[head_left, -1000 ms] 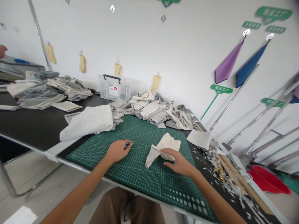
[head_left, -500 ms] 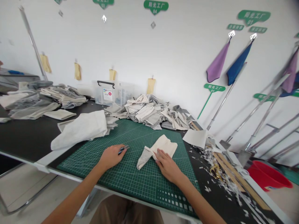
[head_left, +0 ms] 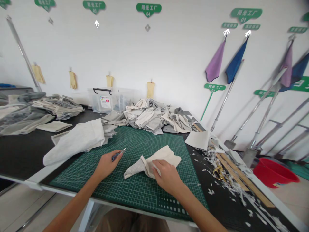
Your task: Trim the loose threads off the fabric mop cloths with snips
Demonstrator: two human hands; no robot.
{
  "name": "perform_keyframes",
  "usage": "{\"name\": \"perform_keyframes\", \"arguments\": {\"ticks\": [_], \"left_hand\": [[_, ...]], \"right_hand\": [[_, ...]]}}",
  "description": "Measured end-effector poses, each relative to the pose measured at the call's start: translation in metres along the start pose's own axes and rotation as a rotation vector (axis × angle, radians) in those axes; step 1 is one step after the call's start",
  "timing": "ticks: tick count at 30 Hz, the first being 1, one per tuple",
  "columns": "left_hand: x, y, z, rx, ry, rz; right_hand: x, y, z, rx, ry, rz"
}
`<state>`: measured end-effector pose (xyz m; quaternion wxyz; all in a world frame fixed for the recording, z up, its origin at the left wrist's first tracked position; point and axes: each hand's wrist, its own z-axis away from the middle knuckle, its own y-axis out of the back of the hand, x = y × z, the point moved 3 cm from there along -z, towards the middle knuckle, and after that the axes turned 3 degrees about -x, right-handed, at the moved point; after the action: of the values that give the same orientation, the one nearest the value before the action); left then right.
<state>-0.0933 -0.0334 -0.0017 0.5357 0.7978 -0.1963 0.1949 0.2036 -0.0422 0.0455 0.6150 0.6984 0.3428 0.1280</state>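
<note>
My left hand is closed around what look like small thread snips with a dark blue handle, their metal tip pointing up and right. It is over the left half of the green cutting mat, apart from the cloth. A cream cloth piece lies on the mat, with a greyer, narrow end folded out to the left. My right hand grips its near edge, fingers bent over the fabric; part of the cloth is hidden under the hand.
Left of the mat lies a stack of white cloth. Behind it are a heap of grey and cream cloths and a clear plastic box. At right sit gold-handled scissors, wooden strips, scraps and a red bucket.
My right hand has gone from lying flat on the cloth to gripping it. The cloth's narrow end has swung left and unfolded more. The snips' tip has tilted upward; the view has shifted right.
</note>
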Motion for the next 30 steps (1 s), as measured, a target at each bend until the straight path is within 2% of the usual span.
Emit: {"name": "perform_keyframes", "arguments": {"ticks": [2,7,9,12,14,17,20,23,26,30], "left_hand": [[0.001,0.002,0.000,-0.014,-0.011,0.069],[0.007,0.002,0.002,-0.083,-0.069,0.185],[0.009,0.001,0.003,-0.101,-0.068,0.226],[0.018,0.000,-0.001,-0.129,-0.071,0.271],[0.033,0.001,-0.007,-0.138,-0.102,0.285],[0.071,0.002,-0.021,-0.158,-0.181,0.272],[0.115,-0.003,-0.036,-0.216,-0.310,0.197],[0.143,-0.019,-0.047,-0.322,-0.422,0.105],[0.152,-0.038,-0.055,-0.387,-0.482,0.013],[0.144,-0.056,-0.061,-0.395,-0.469,0.017]], "right_hand": [[0.013,0.002,-0.009,0.000,0.061,-0.049],[0.040,-0.017,-0.032,-0.219,0.152,-0.113],[0.043,-0.025,-0.036,-0.197,0.140,-0.107],[0.040,-0.035,-0.039,-0.078,0.063,-0.063],[0.038,-0.039,-0.039,0.011,-0.022,-0.025],[0.038,-0.039,-0.037,0.103,-0.118,0.002],[0.046,-0.035,-0.034,0.118,-0.129,-0.052],[0.060,-0.030,-0.033,0.099,-0.105,-0.161],[0.076,-0.026,-0.033,0.105,-0.090,-0.249],[0.092,-0.025,-0.035,0.124,-0.086,-0.278]]}}
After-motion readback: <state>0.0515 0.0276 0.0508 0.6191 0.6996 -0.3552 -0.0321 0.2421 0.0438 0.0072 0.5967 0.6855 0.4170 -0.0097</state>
